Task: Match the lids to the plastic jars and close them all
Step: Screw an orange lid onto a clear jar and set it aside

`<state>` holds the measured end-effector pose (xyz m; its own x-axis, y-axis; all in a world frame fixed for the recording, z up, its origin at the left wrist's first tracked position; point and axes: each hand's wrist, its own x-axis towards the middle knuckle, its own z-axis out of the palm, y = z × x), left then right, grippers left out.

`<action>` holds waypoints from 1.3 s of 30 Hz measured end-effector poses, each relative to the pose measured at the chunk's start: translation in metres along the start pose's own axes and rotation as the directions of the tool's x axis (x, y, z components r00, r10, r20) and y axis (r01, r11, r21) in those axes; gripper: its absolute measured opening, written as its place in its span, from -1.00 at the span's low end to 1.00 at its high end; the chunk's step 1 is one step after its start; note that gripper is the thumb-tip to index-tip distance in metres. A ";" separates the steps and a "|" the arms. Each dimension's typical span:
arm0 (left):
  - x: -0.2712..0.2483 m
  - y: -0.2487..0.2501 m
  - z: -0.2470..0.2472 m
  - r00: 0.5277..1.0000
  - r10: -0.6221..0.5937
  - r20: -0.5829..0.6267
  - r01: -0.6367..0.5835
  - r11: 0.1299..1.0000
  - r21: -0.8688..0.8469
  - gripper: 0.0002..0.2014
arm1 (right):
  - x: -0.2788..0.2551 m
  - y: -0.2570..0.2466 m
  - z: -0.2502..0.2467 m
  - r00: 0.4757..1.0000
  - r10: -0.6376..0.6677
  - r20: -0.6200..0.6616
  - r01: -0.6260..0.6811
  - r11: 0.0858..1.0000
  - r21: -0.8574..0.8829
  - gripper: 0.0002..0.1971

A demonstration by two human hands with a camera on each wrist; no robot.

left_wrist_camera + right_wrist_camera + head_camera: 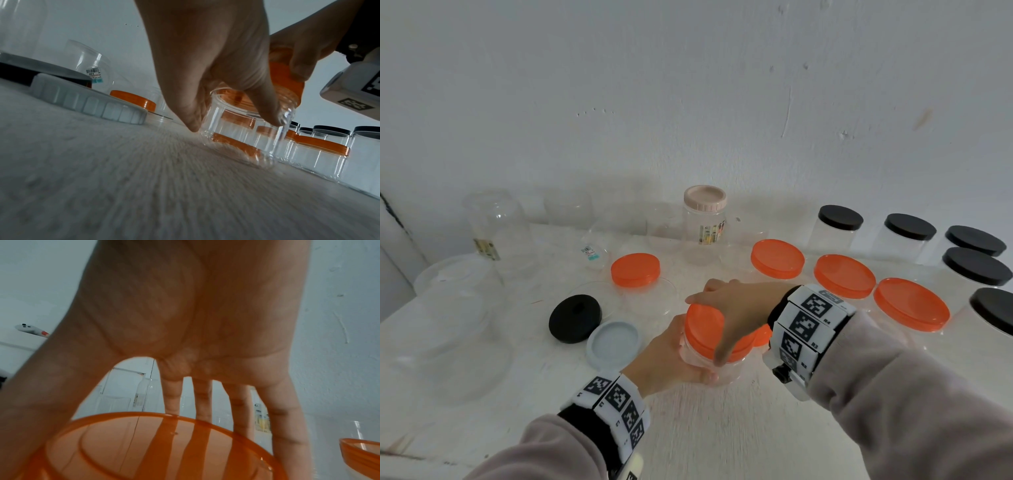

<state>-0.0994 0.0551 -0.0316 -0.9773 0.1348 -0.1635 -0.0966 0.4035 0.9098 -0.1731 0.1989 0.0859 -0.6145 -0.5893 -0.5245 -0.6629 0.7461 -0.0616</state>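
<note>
Front and centre on the white tabletop [722, 428], the left hand [671, 356] has its grip wrapped around a small clear jar [722, 368], while the right hand [739, 308] has fingers curled over the orange lid [705, 329] sitting tilted on its mouth. Just left lie a loose black lid [575, 318] and a grey lid [614, 344]. Four more orange-lidded jars [844, 275] crowd behind and right, five black-lidded jars [840, 217] far right, one pink-lidded jar [704, 222] at the back.
</note>
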 end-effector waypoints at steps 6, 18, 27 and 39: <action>-0.002 0.002 0.000 1.000 -0.011 -0.017 0.011 1.000 0.004 -0.03 | 0.001 -0.002 0.003 1.000 0.025 -0.003 -0.025 1.000 -0.005 0.12; -0.007 0.005 0.003 0.999 0.009 -0.037 -0.007 0.999 0.053 -0.03 | 0.006 -0.002 0.023 0.987 0.061 -0.146 -0.064 0.998 -0.020 0.04; -0.008 0.008 0.003 0.999 0.014 -0.034 -0.011 0.998 0.062 -0.07 | -0.001 -0.002 0.008 0.998 0.061 -0.002 -0.060 0.997 0.057 0.14; -0.008 0.007 0.004 0.999 0.020 -0.045 -0.018 0.998 0.059 -0.13 | -0.001 -0.007 0.013 0.986 0.142 -0.087 -0.138 0.989 0.053 -0.04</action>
<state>-0.0914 0.0603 -0.0258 -0.9865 0.1023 -0.1279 -0.0681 0.4537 0.8886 -0.1625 0.1976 0.0759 -0.7373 -0.5021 -0.4519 -0.5483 0.8356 -0.0338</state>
